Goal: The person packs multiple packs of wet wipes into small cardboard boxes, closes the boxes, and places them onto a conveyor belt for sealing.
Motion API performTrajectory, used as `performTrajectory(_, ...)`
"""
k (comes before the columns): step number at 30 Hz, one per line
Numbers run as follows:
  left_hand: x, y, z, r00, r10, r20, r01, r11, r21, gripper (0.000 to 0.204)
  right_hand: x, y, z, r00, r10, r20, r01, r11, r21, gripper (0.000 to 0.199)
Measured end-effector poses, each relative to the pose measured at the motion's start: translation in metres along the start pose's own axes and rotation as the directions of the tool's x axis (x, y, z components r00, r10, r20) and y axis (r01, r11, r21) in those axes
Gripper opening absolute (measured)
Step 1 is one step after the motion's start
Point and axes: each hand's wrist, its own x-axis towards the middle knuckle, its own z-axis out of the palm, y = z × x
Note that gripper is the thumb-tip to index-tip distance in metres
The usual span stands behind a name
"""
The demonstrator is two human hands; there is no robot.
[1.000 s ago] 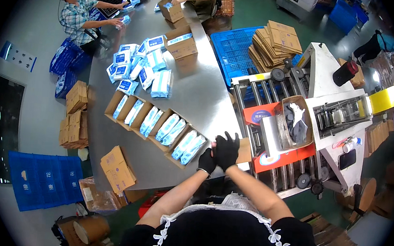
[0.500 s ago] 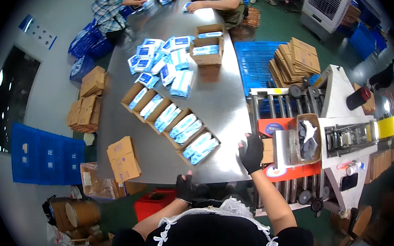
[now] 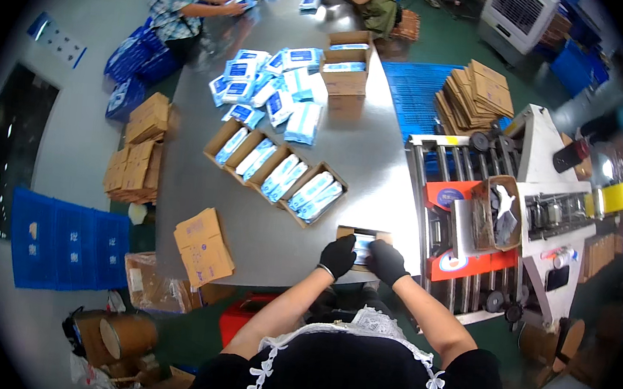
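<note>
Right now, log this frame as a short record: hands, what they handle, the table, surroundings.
left hand: black glove, on the small box
right hand: black glove, on the same box
small box: open cardboard, blue-white pack inside, at the table's near edge
table: grey metal; row of open cartons filled with packs, loose packs farther off
right side: roller conveyor
far end: two other people at work
</note>
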Motion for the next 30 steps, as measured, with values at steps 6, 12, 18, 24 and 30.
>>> performTrajectory(6,0.001,-0.025,-0.012,0.928,0.212,0.305,-0.143,0.962,-0.233,0.04,-0.008,0.014,-0.018,0.992,-0.078,0.096,0.068,0.992,0.106,0.025)
performTrajectory(12,0.005,-0.012,-0.022,1.0,-0.011,-0.022,0.007,0.985,-0.174,0.062,0.02,0.022,-0.007,0.993,-0.028,-0.118,0.002,0.977,-0.214,0.015)
performTrajectory(18,-0.004,-0.036,0.056,0.927,-0.374,0.016,0.321,0.773,-0.547,0.068,0.04,-0.041,-0.076,0.974,-0.193,-0.118,0.169,0.968,-0.186,0.014)
performTrajectory(24,0.028,-0.021,0.126,0.984,0.074,-0.16,-0.059,0.994,0.097,0.051,0.017,0.021,-0.017,0.909,-0.193,-0.369,0.12,0.97,-0.211,0.056)
performTrajectory(30,0.026,0.028,0.021,0.844,-0.109,-0.525,0.189,0.977,0.1,0.041,0.01,0.103,-0.042,0.975,-0.014,-0.221,-0.001,0.998,-0.064,0.054)
